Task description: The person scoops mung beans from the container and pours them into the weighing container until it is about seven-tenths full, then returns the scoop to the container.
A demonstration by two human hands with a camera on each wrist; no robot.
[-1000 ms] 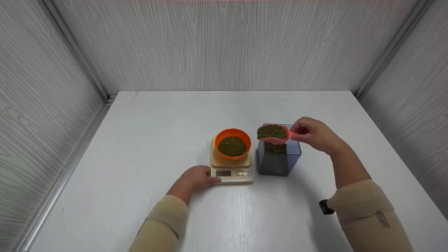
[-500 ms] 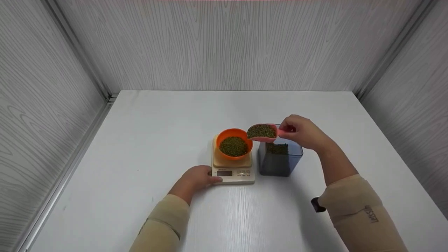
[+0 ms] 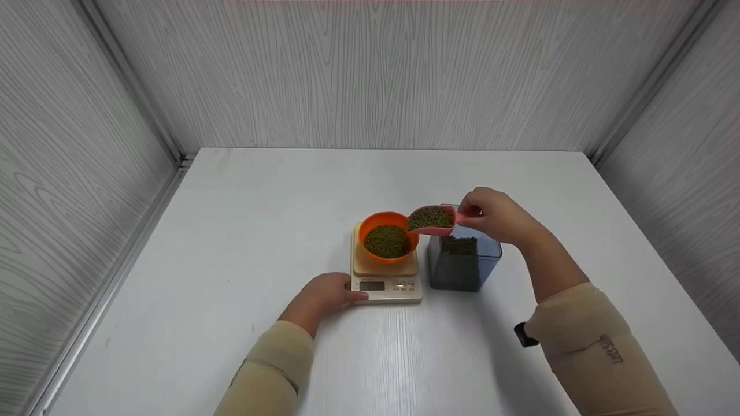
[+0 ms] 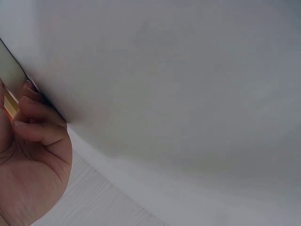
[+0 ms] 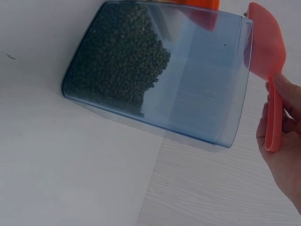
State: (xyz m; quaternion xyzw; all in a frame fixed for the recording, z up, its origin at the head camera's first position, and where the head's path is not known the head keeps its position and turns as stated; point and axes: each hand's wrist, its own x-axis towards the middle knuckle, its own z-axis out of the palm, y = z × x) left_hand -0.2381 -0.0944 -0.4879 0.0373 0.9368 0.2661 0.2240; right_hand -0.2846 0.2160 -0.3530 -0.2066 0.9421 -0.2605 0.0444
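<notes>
My right hand [image 3: 493,215] pinches the handle of a pink scoop [image 5: 265,44] heaped with small green beans, probably mung beans. In the head view the scoop's lip overlaps the right rim of an orange bowl [image 3: 370,221]. That bowl holds more green beans [image 3: 387,241] and stands on a cream kitchen scale [image 3: 386,294]. At the scale's front left corner, my left hand [image 3: 325,294] grips the edge, thumb on top beside the display [image 3: 372,286]; the left wrist view shows its fingers [image 4: 40,110] curled at the side.
Right of the scale stands a clear bluish container [image 5: 202,80], partly filled with green beans [image 5: 117,56], below the right hand. A white table [image 3: 260,202] carries everything. Grey wood-grain panels [image 3: 370,75] rise behind and at both sides.
My right hand has moved the loaded scoop left, from over the container to the bowl's right rim. The left hand stays on the scale.
</notes>
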